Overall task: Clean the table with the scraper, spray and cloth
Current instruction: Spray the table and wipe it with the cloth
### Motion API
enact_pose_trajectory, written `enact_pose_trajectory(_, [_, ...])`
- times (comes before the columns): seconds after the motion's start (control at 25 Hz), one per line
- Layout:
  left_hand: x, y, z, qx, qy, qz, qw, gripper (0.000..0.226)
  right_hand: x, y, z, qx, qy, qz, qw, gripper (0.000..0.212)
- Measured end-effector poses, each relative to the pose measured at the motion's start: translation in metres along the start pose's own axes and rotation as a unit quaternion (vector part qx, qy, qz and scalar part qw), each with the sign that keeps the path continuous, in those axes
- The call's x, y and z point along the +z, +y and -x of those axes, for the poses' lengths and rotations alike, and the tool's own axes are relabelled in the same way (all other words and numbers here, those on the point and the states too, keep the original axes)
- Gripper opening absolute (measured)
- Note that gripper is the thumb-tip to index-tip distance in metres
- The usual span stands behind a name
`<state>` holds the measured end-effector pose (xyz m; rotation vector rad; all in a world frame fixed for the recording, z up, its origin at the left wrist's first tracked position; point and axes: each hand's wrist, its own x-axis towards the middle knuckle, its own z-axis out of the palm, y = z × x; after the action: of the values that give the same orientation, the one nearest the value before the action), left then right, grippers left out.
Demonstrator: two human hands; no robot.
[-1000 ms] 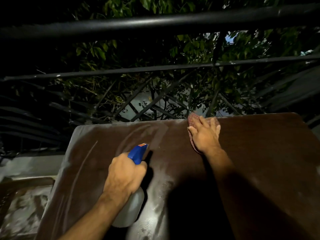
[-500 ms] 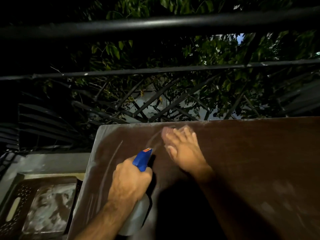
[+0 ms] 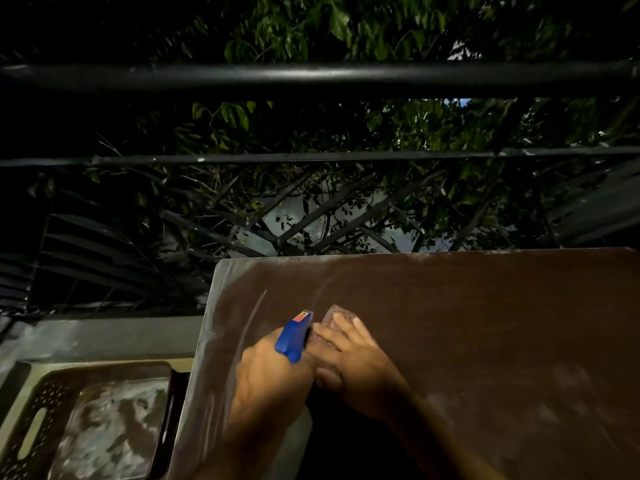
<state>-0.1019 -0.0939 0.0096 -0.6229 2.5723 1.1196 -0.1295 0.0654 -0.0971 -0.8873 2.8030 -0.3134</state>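
My left hand (image 3: 273, 379) grips the spray bottle (image 3: 294, 336), whose blue trigger head points up and away over the dark brown table (image 3: 485, 323); the pale bottle body is mostly hidden below my hand. Pressed flat beside it, my right hand (image 3: 356, 362) lies on the reddish cloth (image 3: 337, 311), and only the cloth's far edge shows past my fingertips. The two hands touch near the table's left part. Pale wipe streaks cross the tabletop. No scraper is in view.
A dark perforated plastic crate (image 3: 86, 420) with a dusty pale bottom stands on the floor left of the table. Black metal railing bars (image 3: 311, 77) and a lattice run behind the table's far edge, with leafy branches beyond. A grey ledge (image 3: 104, 334) lies at the left.
My right hand has slid the cloth from the far edge leftward and toward me, ending beside the spray bottle. The view has shifted left, revealing the crate.
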Motion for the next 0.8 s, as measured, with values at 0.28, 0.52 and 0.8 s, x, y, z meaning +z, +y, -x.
enact_pose_trajectory(0.28, [0.008,0.011,-0.002,0.005,0.021,-0.032,0.999,0.02,-0.043,0.181,0.021,0.408,0.13,-0.036,0.903,0.052])
enact_pose_trajectory(0.52, [0.011,0.009,-0.001,-0.01,0.067,-0.035,0.997,0.03,-0.045,0.169,-0.017,0.411,0.131,-0.03,0.902,0.051])
enact_pose_trajectory(0.8, [0.014,0.008,0.0,-0.008,0.076,-0.063,0.995,0.013,-0.034,0.123,-0.03,0.163,0.088,-0.034,0.982,0.05])
